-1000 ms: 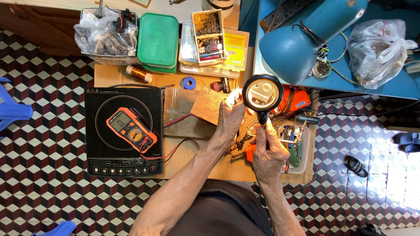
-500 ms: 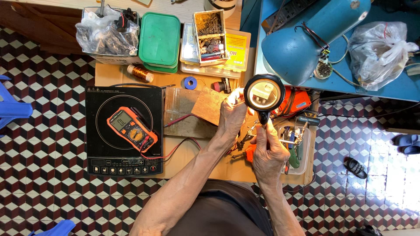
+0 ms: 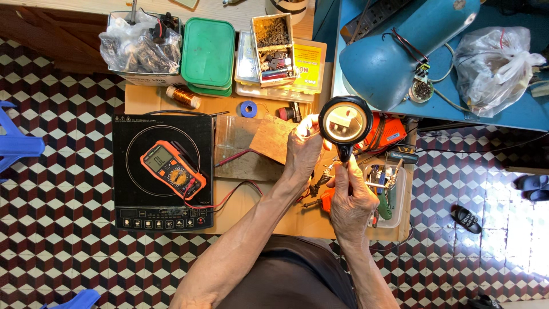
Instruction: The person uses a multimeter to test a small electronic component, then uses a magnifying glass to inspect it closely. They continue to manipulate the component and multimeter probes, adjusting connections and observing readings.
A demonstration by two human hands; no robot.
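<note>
My right hand (image 3: 351, 200) grips the black handle of a round magnifying glass (image 3: 345, 122), held up over the bench. Its lens shows a small pale part enlarged. My left hand (image 3: 303, 150) is closed around a brown circuit board (image 3: 274, 139) just left of the lens, fingers at the board's far edge. An orange multimeter (image 3: 172, 169) lies on a black induction cooker (image 3: 162, 170), its red and black leads (image 3: 229, 194) trailing toward my hands.
A green lidded box (image 3: 208, 52), a parts tray (image 3: 273, 40), a bagged bin (image 3: 139, 48), a copper wire spool (image 3: 183, 96) and blue tape (image 3: 247, 109) sit at the back. A blue lamp shade (image 3: 400, 48) hangs right. A tool tray (image 3: 387, 194) lies beside my right hand.
Both hands and the magnifying glass stay almost where they were; only the camera view shifts slightly.
</note>
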